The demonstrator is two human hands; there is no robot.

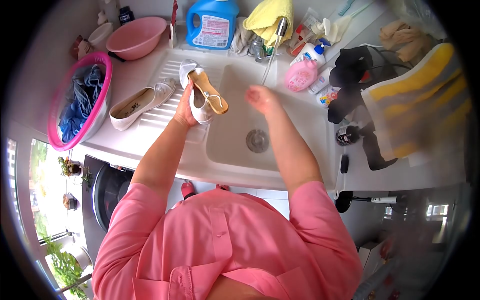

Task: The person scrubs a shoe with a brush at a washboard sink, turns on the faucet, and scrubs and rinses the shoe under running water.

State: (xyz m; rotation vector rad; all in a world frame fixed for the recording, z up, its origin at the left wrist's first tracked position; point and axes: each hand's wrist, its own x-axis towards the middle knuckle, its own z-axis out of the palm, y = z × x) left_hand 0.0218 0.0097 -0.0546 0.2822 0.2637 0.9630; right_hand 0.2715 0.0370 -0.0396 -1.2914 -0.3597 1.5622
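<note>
My left hand (pixel 185 107) is closed on a white shoe (pixel 201 111) over the ribbed drainboard, left of the sink basin (pixel 235 125). A tan wooden-looking piece (pixel 209 90) with a thin white string lies against that shoe. My right hand (pixel 262 98) is over the basin under the water stream from the faucet (pixel 281 29), fingers apart and slightly curled, holding nothing. On the drainboard's left side rests a second white shoe (pixel 142 103) with a brown insole.
A pink-rimmed basket of clothes (pixel 107 75) stands far left, near a pink basin (pixel 136 39). Behind are a blue detergent jug (pixel 212 25) and yellow cloth (pixel 265 21). Bottles, including a pink one (pixel 301 75), and a striped towel (pixel 415 100) sit right.
</note>
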